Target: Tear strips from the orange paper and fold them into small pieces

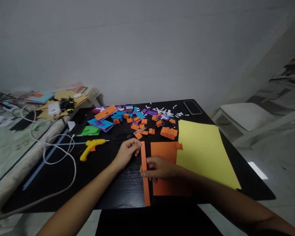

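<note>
A long, narrow strip of orange paper (145,183) stretches toward me between my hands. My left hand (128,150) pinches it near its far end, fingers curled. Around its middle, the thumb and fingers of my right hand (158,167) are closed on the same strip. Beneath my right hand and forearm lies an orange sheet (166,188), partly covered. A small folded orange piece (179,146) rests across that sheet's top right corner and the edge of a large yellow sheet (201,141).
Folded orange pieces (168,132), white scraps and scissors lie beyond my hands. A yellow glue gun (90,148) sits left, near stacked coloured paper (102,124) and a white cable (75,170). A phone (192,107) lies at the back right; a white chair (245,114) stands beyond.
</note>
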`<action>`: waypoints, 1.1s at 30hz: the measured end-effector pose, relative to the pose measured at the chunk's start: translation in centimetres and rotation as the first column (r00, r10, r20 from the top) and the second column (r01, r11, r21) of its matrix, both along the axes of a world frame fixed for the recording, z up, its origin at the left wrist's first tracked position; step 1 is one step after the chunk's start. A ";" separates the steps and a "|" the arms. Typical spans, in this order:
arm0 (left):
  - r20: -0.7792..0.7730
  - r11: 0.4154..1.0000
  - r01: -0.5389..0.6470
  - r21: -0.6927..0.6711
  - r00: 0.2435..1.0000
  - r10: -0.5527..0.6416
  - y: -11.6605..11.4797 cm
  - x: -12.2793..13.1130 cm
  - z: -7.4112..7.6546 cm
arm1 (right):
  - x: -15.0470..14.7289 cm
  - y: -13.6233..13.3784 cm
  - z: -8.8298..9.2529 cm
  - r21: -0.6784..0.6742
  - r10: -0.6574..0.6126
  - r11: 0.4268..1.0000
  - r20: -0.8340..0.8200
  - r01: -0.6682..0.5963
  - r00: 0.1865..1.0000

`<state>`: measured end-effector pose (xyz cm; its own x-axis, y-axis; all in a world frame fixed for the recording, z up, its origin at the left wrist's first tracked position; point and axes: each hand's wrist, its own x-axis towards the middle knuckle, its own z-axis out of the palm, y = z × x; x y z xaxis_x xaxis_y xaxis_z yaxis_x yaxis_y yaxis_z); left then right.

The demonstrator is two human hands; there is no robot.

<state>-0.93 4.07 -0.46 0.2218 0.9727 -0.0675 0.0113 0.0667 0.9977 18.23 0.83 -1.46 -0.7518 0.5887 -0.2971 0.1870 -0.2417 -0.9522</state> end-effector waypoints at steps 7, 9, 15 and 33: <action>-0.035 0.999 -0.025 0.030 0.999 0.026 -0.1 0.1 -0.3 | -0.4 1.0 -1.7 0.074 -0.325 0.941 -0.079 0.331 0.942; -0.042 0.999 -0.026 0.036 0.999 0.028 -0.1 0.1 -0.3 | -0.3 1.2 -1.9 0.096 -0.324 0.939 -0.067 0.329 0.944; -0.061 0.998 -0.012 0.063 0.998 0.016 -0.2 0.1 -0.1 | -0.2 1.1 -2.2 0.097 -0.255 0.960 -0.091 0.263 0.963; -0.003 0.992 -0.099 0.083 0.995 0.100 0.5 -0.7 -0.1 | 0.0 1.2 -2.8 0.224 -0.287 0.929 -0.072 0.296 0.955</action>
